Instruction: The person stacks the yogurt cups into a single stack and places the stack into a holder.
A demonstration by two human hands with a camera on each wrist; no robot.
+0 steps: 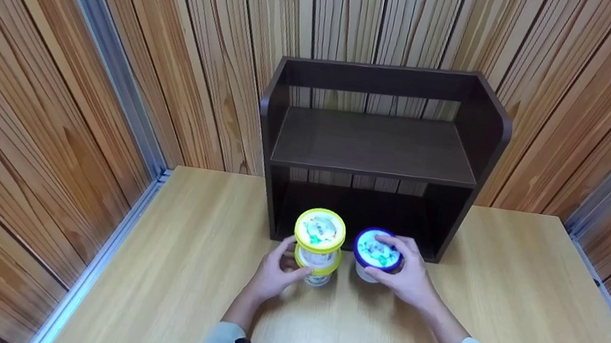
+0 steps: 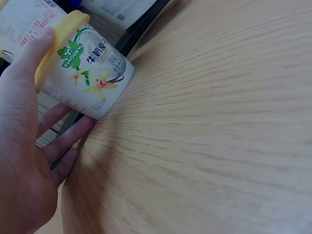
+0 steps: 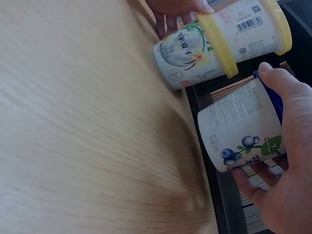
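**Right hand (image 3: 295,161) gripping the blue-lidded tub (image 3: 241,124), yellow-lidded pair to its left**

Thumb sits at the blue lid's rim, fingers wrap the tub's right side. Tub is white; blueberries and a green leaf logo printed low on the right of its wall, dense small text left of them. Can't tell if its base touches the wooden table (image 3: 87,122).

Pair is stacked: lower tub (image 3: 185,56) on the table, flower print on the wall; upper tub (image 3: 251,29) on its yellow lid, barcode and QR code showing. Left hand (image 3: 176,7) at the stack's left, one digit touching the lower lid. Dark shelf (image 3: 229,204) just beyond, on the far side.
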